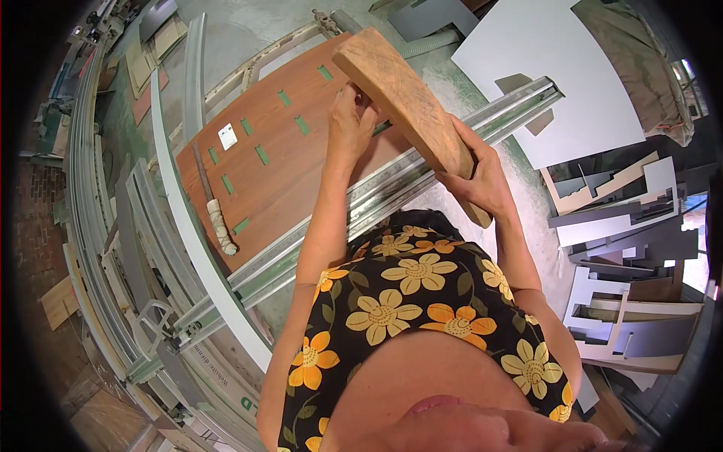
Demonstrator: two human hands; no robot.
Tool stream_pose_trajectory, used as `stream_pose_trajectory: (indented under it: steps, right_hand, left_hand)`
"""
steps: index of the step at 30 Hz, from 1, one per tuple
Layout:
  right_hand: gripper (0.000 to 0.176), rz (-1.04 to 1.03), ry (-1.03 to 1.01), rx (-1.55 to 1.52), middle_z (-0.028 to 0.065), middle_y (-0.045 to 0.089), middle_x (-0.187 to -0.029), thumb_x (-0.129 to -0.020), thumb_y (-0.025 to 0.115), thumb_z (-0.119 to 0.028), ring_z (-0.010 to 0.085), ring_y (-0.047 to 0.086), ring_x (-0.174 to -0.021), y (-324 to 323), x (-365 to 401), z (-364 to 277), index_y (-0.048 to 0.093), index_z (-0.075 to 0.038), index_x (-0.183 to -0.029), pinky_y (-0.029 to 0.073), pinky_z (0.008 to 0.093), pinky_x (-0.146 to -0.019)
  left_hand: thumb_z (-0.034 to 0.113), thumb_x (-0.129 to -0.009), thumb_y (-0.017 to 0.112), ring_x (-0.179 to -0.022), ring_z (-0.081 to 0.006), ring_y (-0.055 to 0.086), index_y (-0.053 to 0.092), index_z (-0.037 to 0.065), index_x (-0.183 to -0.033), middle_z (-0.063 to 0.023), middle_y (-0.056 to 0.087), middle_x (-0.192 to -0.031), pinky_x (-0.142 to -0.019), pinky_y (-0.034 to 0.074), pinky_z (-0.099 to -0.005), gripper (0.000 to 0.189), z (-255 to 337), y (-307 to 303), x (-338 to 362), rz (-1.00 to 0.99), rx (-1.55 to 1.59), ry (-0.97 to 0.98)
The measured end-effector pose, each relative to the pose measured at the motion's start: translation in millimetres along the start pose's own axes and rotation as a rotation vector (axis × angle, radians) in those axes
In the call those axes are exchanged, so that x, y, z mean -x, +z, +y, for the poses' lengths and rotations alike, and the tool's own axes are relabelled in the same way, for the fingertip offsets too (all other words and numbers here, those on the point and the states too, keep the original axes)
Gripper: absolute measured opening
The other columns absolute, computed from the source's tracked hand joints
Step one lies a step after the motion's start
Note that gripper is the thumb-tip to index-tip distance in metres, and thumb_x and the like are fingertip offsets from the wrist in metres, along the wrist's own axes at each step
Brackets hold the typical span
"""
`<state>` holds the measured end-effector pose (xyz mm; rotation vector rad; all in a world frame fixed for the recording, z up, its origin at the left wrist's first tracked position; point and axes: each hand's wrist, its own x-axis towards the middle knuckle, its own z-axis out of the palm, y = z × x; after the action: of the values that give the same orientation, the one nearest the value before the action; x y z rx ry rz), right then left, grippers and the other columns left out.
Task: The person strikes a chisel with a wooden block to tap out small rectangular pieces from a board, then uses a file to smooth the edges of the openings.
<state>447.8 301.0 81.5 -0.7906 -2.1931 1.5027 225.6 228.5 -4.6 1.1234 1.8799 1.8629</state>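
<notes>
"Where's the wooden block [403,102]?"

"Aslant over a brown board [286,200] and metal rail [392,177]. The right hand [488,177] has its grip clamped around the near end. The left hand [350,124] curls by the far end, fingers partly hidden; I can't tell whether its grip is closed."

"How would it handle?"

"Stiff, fairly heavy, not slippery, I'd judge. Best held near both ends."

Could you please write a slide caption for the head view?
Right hand gripping a thick wooden block, left hand close against it, over a brown board.
</notes>
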Motion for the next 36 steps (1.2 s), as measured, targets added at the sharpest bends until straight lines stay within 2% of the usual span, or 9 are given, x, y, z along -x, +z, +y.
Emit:
stream_pose_trajectory:
  steps: [5, 11, 19, 26, 28, 31, 34, 36]
  right_hand:
    - [0.086, 0.009, -0.091, -0.013, 0.0133, 0.063, -0.125, -0.062, 0.076, -0.016, 0.0217, 0.059, -0.115, -2, 3, -3, 0.049, -0.006, -0.142, 0.041, 0.0312, -0.103]
    - [0.086, -0.004, -0.025, 0.041, 0.0136, 0.062, -0.125, -0.063, 0.076, -0.016, 0.0218, 0.059, -0.115, -2, 2, -3, 0.048, -0.004, -0.143, 0.041, 0.0321, -0.103]
    - [0.087, 0.009, -0.06, 0.011, 0.0143, 0.063, -0.125, -0.062, 0.076, -0.02, 0.0225, 0.059, -0.115, -4, 6, -2, 0.048, -0.004, -0.142, 0.041, 0.0322, -0.103]
    - [0.087, 0.006, -0.092, 0.031, 0.0145, 0.063, -0.125, -0.06, 0.076, -0.02, 0.0231, 0.059, -0.115, -6, 11, -2, 0.049, -0.005, -0.142, 0.041, 0.033, -0.103]
    - [0.087, 0.005, -0.031, 0.025, 0.0144, 0.063, -0.126, -0.061, 0.076, -0.02, 0.0231, 0.059, -0.116, -3, 10, -2, 0.049, -0.005, -0.142, 0.041, 0.033, -0.103]
    - [0.088, -0.011, -0.057, 0.032, 0.0149, 0.062, -0.127, -0.061, 0.077, -0.019, 0.0232, 0.058, -0.117, -4, 11, -3, 0.048, -0.005, -0.142, 0.041, 0.0329, -0.104]
    - [0.089, -0.009, -0.042, 0.028, 0.0154, 0.062, -0.128, -0.061, 0.077, -0.019, 0.0234, 0.058, -0.119, -3, 12, -4, 0.047, -0.005, -0.143, 0.04, 0.0329, -0.105]
    - [0.089, -0.005, -0.029, 0.034, 0.0155, 0.062, -0.128, -0.061, 0.077, -0.019, 0.0234, 0.058, -0.119, -1, 13, -3, 0.047, -0.005, -0.143, 0.04, 0.0328, -0.105]
  left_hand:
    - [0.005, -0.082, 0.063, -0.086, -0.0325, 0.059, 0.058, -0.002, -0.109, -0.0179, 0.063, -0.091, -0.081, 0.047, -0.041, 0.029, -9, 11, 2, 0.036, -0.006, 0.062]
    - [0.004, -0.082, 0.064, -0.087, -0.0334, 0.059, 0.058, -0.002, -0.11, -0.0183, 0.063, -0.092, -0.081, 0.047, -0.0417, 0.03, -25, 16, 3, 0.026, -0.016, 0.101]
    - [0.003, -0.08, 0.063, -0.087, -0.0314, 0.06, 0.057, -0.004, -0.106, -0.0172, 0.063, -0.09, -0.079, 0.049, -0.0412, 0.027, 1, 14, 5, 0.023, 0.047, 0.061]
    - [0.003, -0.08, 0.064, -0.089, -0.0363, 0.062, 0.06, -0.003, -0.104, -0.0195, 0.065, -0.094, -0.082, 0.049, -0.0425, 0.026, -16, 19, 6, -0.002, 0.02, 0.09]
    - [0.003, -0.079, 0.065, -0.09, -0.038, 0.062, 0.061, -0.003, -0.105, -0.0207, 0.065, -0.095, -0.083, 0.049, -0.0431, 0.027, -17, 18, 5, -0.011, 0.026, 0.075]
    - [0.002, -0.08, 0.064, -0.088, -0.0362, 0.063, 0.062, -0.003, -0.105, -0.0211, 0.066, -0.096, -0.082, 0.049, -0.0411, 0.026, -18, 16, 4, -0.014, 0.029, 0.097]
    - [0.002, -0.08, 0.065, -0.085, -0.0329, 0.065, 0.061, -0.003, -0.107, -0.0198, 0.066, -0.095, -0.079, 0.05, -0.0383, 0.028, -16, 11, 3, -0.054, 0.095, 0.021]
    - [0.001, -0.08, 0.065, -0.082, -0.0294, 0.065, 0.061, -0.003, -0.109, -0.0181, 0.067, -0.094, -0.076, 0.051, -0.0366, 0.029, -11, 6, 3, -0.038, 0.003, 0.054]
